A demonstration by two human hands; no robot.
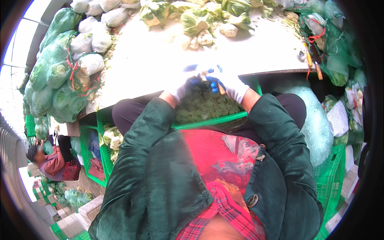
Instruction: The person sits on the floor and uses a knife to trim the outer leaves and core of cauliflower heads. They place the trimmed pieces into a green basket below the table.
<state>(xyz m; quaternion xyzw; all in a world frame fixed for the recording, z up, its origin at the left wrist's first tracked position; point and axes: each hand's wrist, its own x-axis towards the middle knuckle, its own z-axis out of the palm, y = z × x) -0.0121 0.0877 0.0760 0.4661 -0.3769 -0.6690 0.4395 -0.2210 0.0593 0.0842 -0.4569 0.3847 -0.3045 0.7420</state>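
In a white glove with blue fingertips, my right hand [230, 83] grips a knife by its wooden handle [222, 89]; glare hides most of the blade. My left hand [183, 81], gloved alike, is curled around a pale cauliflower piece [203, 73], close to the right fingers. Strong light washes out the piece's outline. Both hands are at the near edge of a white tabletop [144, 60]. Below them a green plastic crate [210, 120] holds many cut cauliflower florets [204, 105]. Trimmed cauliflower heads with leaves [196, 21] lie farther back on the table.
Green mesh sacks of cauliflower [57, 72] are piled at the left, foam-netted heads [91, 63] beside them. Tools with wooden handles [318, 70] lie at the table's right edge. A bulging mesh sack [315, 129] is by my right knee. Another person [55, 163] sits at the far left.
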